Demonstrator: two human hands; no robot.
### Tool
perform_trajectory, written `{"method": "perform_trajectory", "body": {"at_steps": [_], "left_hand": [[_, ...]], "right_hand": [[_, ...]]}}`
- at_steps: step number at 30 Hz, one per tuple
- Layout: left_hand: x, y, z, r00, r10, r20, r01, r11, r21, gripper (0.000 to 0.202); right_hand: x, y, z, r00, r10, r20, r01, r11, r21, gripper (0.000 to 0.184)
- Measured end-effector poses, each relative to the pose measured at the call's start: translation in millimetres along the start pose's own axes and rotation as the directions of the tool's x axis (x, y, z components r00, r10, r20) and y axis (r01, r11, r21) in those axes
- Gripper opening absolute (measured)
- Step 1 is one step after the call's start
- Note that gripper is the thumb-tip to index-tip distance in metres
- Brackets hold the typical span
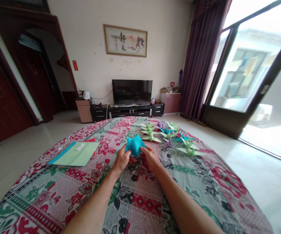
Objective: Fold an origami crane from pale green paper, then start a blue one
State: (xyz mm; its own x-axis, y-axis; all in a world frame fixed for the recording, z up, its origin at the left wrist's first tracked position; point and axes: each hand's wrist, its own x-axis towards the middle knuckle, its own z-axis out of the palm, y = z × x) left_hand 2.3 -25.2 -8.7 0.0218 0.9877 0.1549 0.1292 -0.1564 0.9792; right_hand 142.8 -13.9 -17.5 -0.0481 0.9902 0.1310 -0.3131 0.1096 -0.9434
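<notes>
Between my two hands is a piece of blue origami paper [135, 145], partly folded and bulging, held just above the patterned tablecloth [140, 182]. My left hand [123, 160] pinches its left edge, thumb on top and fingers curled beneath. On the opposite side, my right hand [151, 157] grips the right edge, thumb on the paper. The fingers under the sheet are partly hidden. Beyond my right hand stand several folded paper cranes: light green ones [151, 134], purple ones [167, 142] and blue ones [182, 138].
A stack of coloured paper sheets [74, 156], light green on top with blue and red edges showing, lies on the left of the round table. Past the table's far edge are a television [132, 92] on a low cabinet and, at right, a glass door [243, 71].
</notes>
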Motion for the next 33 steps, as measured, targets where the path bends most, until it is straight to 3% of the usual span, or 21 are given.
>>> {"method": "perform_trajectory", "body": {"at_steps": [7, 14, 21, 25, 33], "left_hand": [[1, -2, -4.3, 1.000, -0.029, 0.008, 0.029, 0.994, -0.109, 0.037], [-4, 9, -4.6, 0.998, 0.055, -0.030, -0.058, 0.992, -0.111, 0.072], [-4, 11, -11.2, 0.987, 0.120, 0.110, -0.117, 0.993, -0.033, 0.052], [-1, 7, -11.7, 0.990, 0.128, 0.057, -0.128, 0.992, 0.003, 0.046], [2, 4, -8.0, 0.989, 0.110, -0.098, -0.109, 0.994, 0.017, 0.043]], "right_hand": [[3, -1, -3, 0.989, 0.149, 0.019, -0.150, 0.970, 0.190, 0.019], [-2, -9, 2, 0.989, 0.144, 0.021, -0.145, 0.970, 0.197, 0.020], [-2, -7, 1, 0.998, 0.068, -0.007, -0.066, 0.989, 0.130, 0.018], [-3, -6, 3, 0.998, 0.061, 0.023, -0.064, 0.991, 0.120, 0.021], [-10, -12, 6, 0.971, 0.074, 0.227, -0.124, 0.968, 0.216, 0.032]]}}
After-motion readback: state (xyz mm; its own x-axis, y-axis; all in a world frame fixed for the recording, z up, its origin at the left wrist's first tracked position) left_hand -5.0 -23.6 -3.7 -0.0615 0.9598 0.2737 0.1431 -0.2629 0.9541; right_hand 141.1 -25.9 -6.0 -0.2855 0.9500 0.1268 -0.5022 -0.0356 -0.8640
